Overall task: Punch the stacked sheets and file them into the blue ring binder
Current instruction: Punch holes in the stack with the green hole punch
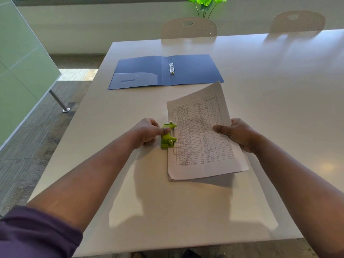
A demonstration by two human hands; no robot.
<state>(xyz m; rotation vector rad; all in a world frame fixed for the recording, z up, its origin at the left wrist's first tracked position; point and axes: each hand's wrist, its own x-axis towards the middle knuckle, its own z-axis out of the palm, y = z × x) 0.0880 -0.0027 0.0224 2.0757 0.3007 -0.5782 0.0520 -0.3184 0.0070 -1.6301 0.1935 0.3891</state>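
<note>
One pale glossy desk (186,211), two perforated chairs (189,27) beyond, plant (205,4) behind. Blue ring binder (141,71) open flat, far centre. Stacked sheets (201,138) pinched by right hand (236,134), edge in green punch (168,135) gripped by left hand (147,132).

1. I see the hole punch (168,136) — lime green, silver pins.
2. Sheets (202,135): white, printed with a black ruled table.
3. Ring binder (141,71): dark blue, chrome rings.
4. Table (260,90): plain off-white.
5. My sleeve (33,233) — purple.
6. Chairs (189,27): cream, perforated dot pattern.
7. Plant (205,2): bright green.
8. Floor (28,146): grey streaked carpet.
</note>
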